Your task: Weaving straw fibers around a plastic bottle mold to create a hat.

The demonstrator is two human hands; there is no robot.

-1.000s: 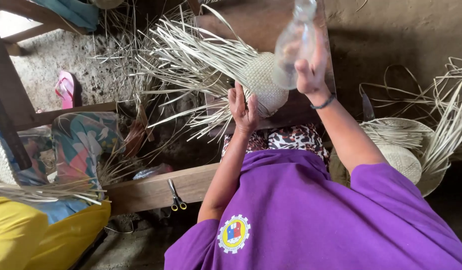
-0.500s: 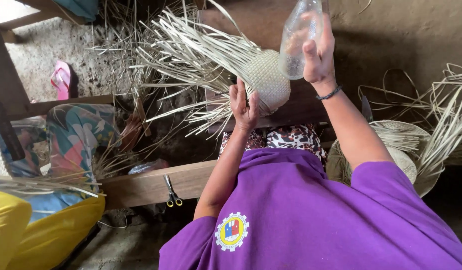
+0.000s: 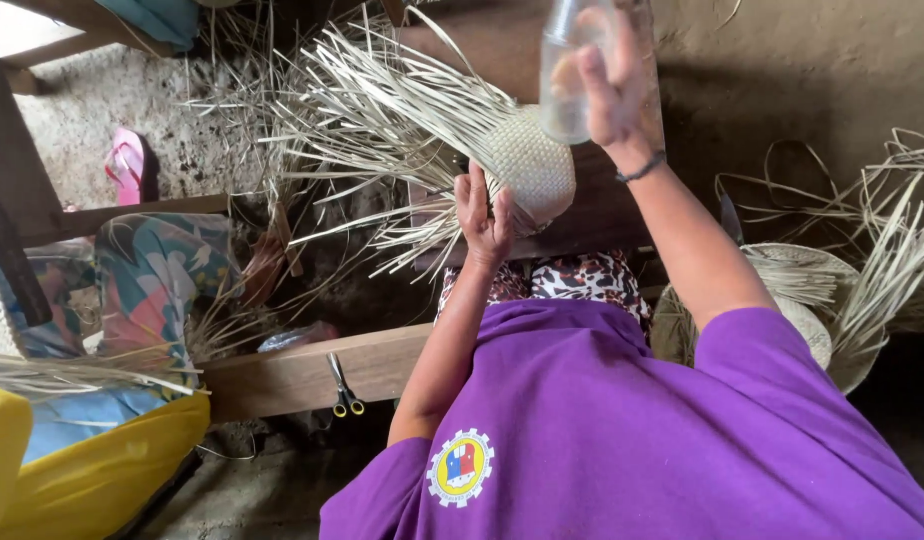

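My left hand grips the rounded end of a partly woven straw piece, pressing it against a brown wooden surface. Its loose pale strands fan out toward the upper left. My right hand is raised above the woven piece and holds a clear plastic bottle, tilted over it. A dark band circles my right wrist. My purple shirt fills the lower right of the view.
Yellow-handled scissors lie on a wooden beam. A pink flip-flop sits on the dirt floor. Another straw weaving with long strands lies at right. A person in floral and yellow clothes sits at left.
My right hand has lifted the bottle slightly higher above the woven piece. My left hand keeps its grip in the same place.
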